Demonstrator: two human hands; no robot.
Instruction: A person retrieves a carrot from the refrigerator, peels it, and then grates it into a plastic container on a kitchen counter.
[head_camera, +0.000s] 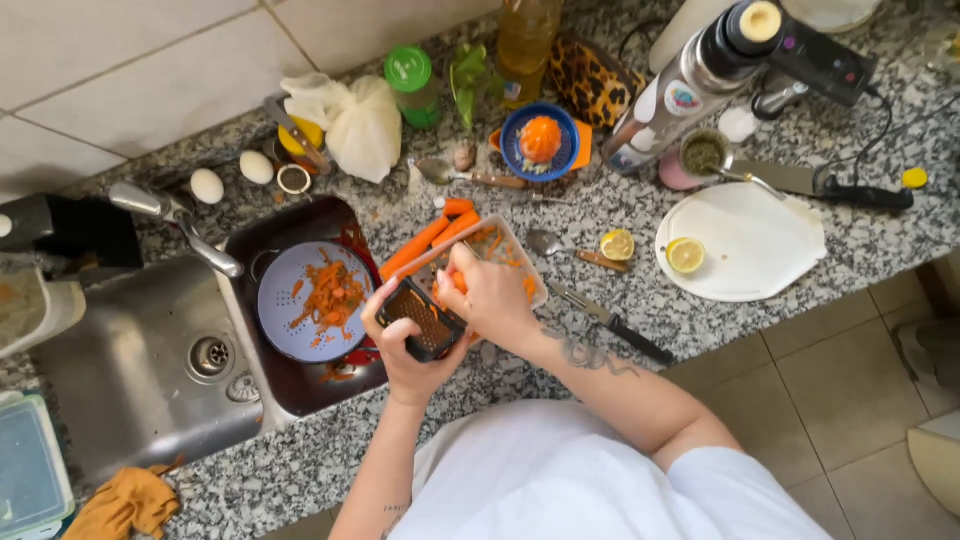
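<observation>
My left hand (405, 350) grips the black handle end of a flat grater (425, 318), which leans over a clear rectangular dish (520, 262) on the granite counter. My right hand (495, 298) presses a small piece of carrot (459, 282) against the grater. Orange shreds lie in the dish. Two whole peeled carrots (428, 240) rest just behind the dish. A pale blue plate (300, 300) with carrot peelings sits inside a dark pan (300, 385) to the left.
A steel sink (140, 370) and tap (170, 215) lie left. A knife (610, 322) rests right of the dish, then a white board (745, 245) with lemon halves (685, 255). A blue juicer (540, 142), bottles, eggs (207, 185) and a white cloth bundle (355, 122) line the wall.
</observation>
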